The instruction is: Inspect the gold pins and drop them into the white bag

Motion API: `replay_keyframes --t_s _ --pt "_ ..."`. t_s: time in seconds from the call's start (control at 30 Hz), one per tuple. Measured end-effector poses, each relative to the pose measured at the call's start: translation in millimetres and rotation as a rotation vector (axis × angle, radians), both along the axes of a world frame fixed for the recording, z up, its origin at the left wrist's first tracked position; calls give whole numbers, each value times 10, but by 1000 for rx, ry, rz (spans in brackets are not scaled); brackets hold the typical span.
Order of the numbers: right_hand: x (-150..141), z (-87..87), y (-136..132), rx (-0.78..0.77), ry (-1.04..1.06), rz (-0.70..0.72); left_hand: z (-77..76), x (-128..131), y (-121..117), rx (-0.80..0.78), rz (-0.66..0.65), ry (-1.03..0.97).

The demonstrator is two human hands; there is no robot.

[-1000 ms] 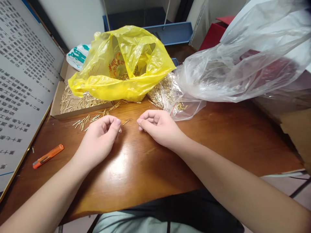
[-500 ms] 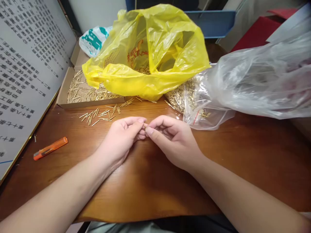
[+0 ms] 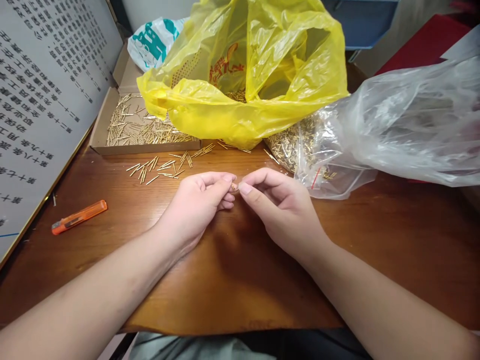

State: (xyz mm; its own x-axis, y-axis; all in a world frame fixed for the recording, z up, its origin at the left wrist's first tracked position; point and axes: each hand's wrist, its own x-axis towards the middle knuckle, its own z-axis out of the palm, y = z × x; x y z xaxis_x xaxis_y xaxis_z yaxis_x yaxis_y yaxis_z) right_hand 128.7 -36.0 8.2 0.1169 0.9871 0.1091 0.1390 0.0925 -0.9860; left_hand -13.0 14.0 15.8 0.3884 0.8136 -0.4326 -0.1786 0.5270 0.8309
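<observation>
My left hand (image 3: pixel 206 197) is closed, thumb against fingers, with a small gold-coloured metal piece (image 3: pixel 234 187) showing at the fingertips. Facing it, my right hand (image 3: pixel 279 205) pinches thumb and forefinger together right beside that piece; whatever lies between them is too small to make out. Both hands are just above the wooden table (image 3: pixel 225 280). Thin gold metal pins (image 3: pixel 163 167) lie loose beyond my left hand. Behind them, a shallow cardboard box (image 3: pixel 146 148) holds many more of these pins.
A yellow plastic bag (image 3: pixel 232 120) with gold pieces inside stands behind my hands. To its right, a clear zip bag (image 3: pixel 337 185) of small gold parts lies under a larger clear bag (image 3: pixel 420 125). An orange utility knife (image 3: pixel 80 217) lies left, near a printed board (image 3: pixel 48 95).
The view has shifted slightly, so things sit a little differently in it. My fingertips have parted slightly, and the small gold piece shows more clearly between the hands.
</observation>
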Motion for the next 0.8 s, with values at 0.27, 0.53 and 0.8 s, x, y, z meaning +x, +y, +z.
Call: replay_keyframes --t_s 0.27,0.53,0.8 --pt "-20 -8 5 7 -6 5 -12 9 -9 26 3 32" --pt "-46 -18 -8 64 -65 -48 -12 7 -11 38 -8 26" --pt "-30 -40 -4 133 -108 -95 -17 0 -16 33 -2 21"
